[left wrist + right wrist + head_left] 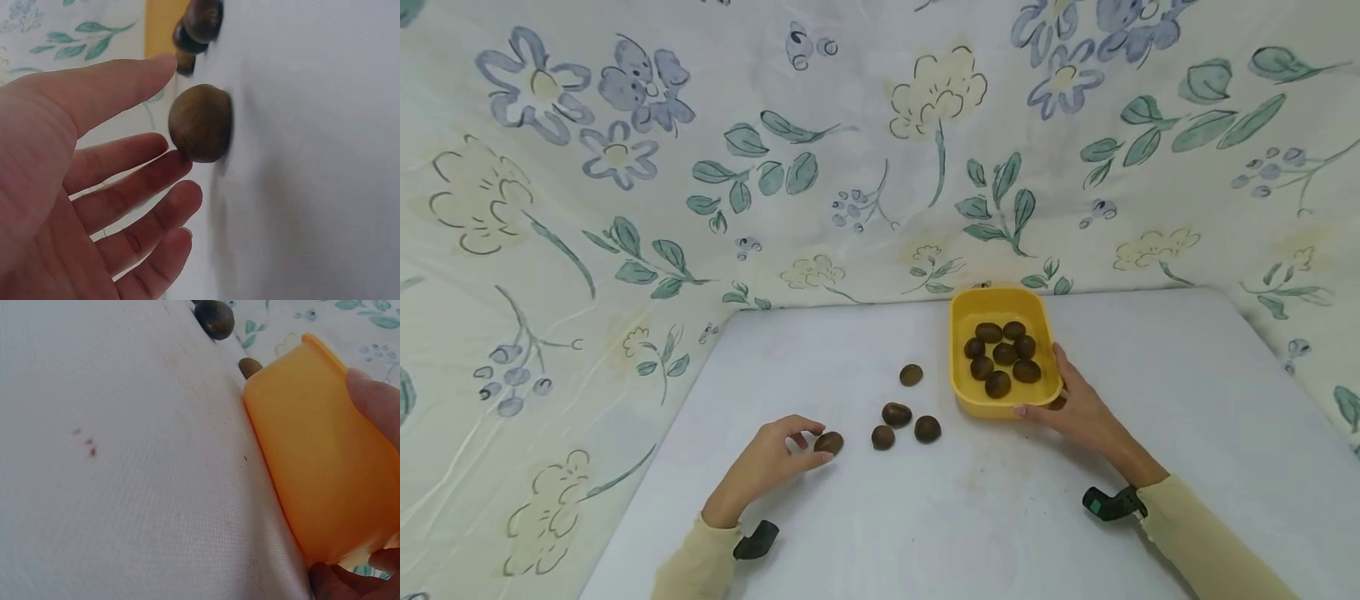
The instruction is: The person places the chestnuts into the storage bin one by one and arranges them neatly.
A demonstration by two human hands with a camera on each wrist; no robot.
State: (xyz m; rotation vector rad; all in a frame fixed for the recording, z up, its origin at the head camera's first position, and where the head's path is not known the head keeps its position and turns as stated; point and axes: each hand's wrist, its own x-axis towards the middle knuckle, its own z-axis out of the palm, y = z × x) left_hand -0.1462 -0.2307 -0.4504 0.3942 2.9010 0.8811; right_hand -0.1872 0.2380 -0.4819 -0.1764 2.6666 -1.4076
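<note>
On the left of the table, my left hand [771, 458] reaches around a brown chestnut [829, 443], thumb and fingers spread. In the left wrist view the thumb stands apart from that chestnut [201, 124], and a fingertip appears to touch its lower edge. My right hand [1078, 408] holds a yellow plastic container [966, 400] at its near right corner, thumb on the near side and fingers on the right side. Several chestnuts lie inside it. The right wrist view shows the container's outer wall [319, 444] between thumb and fingers.
Between the left hand and the container lie several loose chestnuts, among them one farther back [911, 375] and one nearer the container [928, 429]. A white cloth [985, 517] with small brown specks covers the table. Flower-printed sheeting [850, 167] rises behind and at the sides.
</note>
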